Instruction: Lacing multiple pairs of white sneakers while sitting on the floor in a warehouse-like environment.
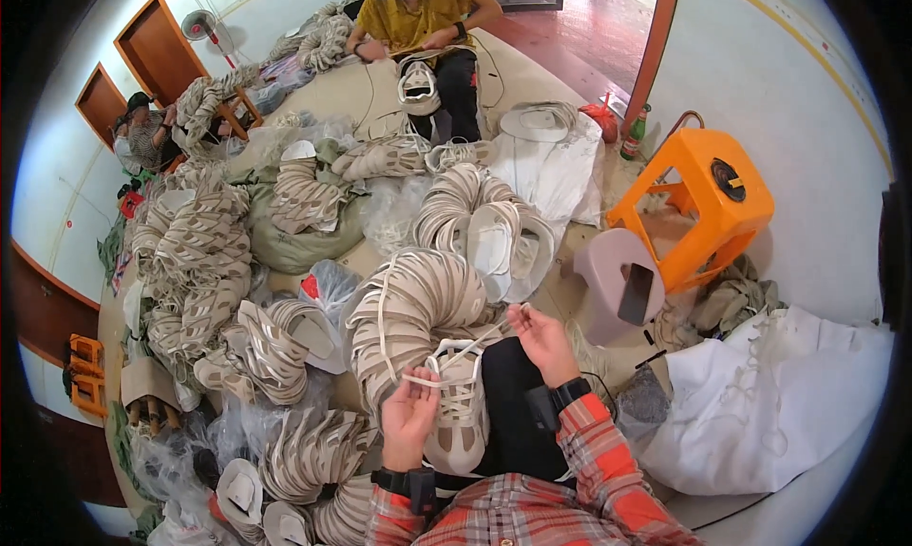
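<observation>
beige mesh shoe upper (458, 415) lies on the lap at lower centre, mid-lacing it seems: left hand (410, 415) pinches the white flat lace (446, 354), right hand (541, 339) draws its far end taut, next needing an eyelet.

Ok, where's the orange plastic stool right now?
In the head view, the orange stool lies tipped on the person's right, beside a pale pink stool and above the white sack.

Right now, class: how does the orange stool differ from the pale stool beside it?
The orange stool is bright, square and lies tipped on its side; the pale stool is dull pinkish-grey and rounded. A dark phone-like slab rests on the pale stool, while the orange stool carries nothing. Both are plastic and sit on the floor.
</observation>
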A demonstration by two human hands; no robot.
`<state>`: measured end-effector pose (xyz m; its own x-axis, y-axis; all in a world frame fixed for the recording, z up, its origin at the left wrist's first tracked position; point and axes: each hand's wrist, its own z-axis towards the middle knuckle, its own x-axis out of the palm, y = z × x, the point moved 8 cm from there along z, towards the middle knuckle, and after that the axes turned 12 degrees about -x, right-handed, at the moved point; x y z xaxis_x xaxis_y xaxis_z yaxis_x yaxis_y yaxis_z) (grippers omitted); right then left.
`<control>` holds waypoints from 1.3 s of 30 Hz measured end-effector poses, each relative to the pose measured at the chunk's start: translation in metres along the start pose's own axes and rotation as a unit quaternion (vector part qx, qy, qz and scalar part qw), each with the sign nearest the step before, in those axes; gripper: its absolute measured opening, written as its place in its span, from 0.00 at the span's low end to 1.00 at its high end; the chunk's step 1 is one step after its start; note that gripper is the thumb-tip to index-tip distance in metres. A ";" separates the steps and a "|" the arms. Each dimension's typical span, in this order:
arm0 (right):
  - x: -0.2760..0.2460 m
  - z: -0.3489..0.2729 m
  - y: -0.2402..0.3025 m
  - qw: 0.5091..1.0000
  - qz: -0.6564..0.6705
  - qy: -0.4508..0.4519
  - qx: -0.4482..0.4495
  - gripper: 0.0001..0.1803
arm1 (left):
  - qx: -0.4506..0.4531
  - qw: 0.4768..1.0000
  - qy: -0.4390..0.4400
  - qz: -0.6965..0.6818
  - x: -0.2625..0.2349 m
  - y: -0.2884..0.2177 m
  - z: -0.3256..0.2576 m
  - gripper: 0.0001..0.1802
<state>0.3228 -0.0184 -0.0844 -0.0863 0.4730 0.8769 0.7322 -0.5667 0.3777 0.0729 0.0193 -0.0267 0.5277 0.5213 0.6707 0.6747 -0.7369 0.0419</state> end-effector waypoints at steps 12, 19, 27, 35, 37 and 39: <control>0.015 -0.069 0.041 0.920 -0.378 0.099 0.037 0.11 | 0.379 0.394 0.045 0.836 0.011 -0.001 -0.039 0.07; 0.027 -0.102 0.027 0.867 -0.463 0.180 0.039 0.08 | 0.296 0.410 -0.013 0.862 0.010 -0.011 -0.021 0.08; 0.073 -0.128 -0.084 0.696 -0.577 0.407 0.128 0.13 | 0.216 0.269 0.068 0.936 0.024 -0.064 -0.038 0.12; 0.109 -0.163 -0.110 0.724 -0.511 0.409 0.215 0.12 | 0.176 0.244 0.215 0.929 0.018 -0.152 -0.071 0.13; 0.124 -0.176 -0.101 0.711 -0.509 0.428 0.228 0.13 | 0.094 0.273 0.078 0.954 -0.012 -0.227 -0.094 0.14; 0.114 -0.175 -0.107 0.717 -0.524 0.399 0.229 0.13 | 0.169 0.243 -0.022 0.955 -0.047 -0.303 -0.141 0.16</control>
<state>0.1165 -0.0223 0.0277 -0.9764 -0.1619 0.1426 0.1119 0.1850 0.9763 -0.2297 0.1571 0.0336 0.0445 -0.6225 -0.7814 -0.8219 0.4218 -0.3828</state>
